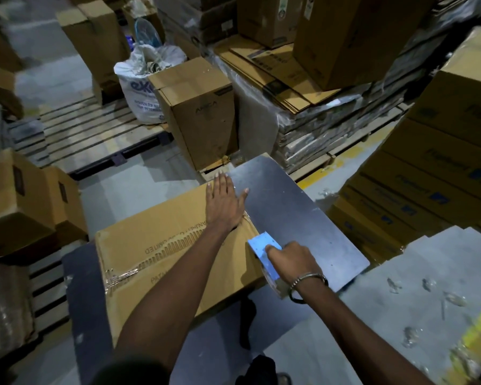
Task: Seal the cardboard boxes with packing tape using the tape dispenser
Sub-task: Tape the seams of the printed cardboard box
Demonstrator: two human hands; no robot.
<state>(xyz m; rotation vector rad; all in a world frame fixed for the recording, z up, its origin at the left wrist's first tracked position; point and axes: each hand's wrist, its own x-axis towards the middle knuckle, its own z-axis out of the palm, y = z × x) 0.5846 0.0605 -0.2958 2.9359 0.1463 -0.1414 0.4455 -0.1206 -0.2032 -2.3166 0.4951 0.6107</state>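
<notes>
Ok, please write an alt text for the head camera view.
A person's left hand presses flat on a cardboard box while the right hand grips a blue tape dispenser at its right edge. Stacked boxes surround the table.

Warehouse: stacked cartons [433, 168], wooden pallets [89, 134] (concrete floor).

— Where is the left hand [225, 201]?

— Flat, palm down, on the far right corner of the cardboard box [175, 254], fingers straight and spread, forearm stretched across the box top.

— And the right hand [292, 259]?

— At the box's right edge, fingers curled round the blue tape dispenser [264, 252], a bangle on the wrist.
</notes>
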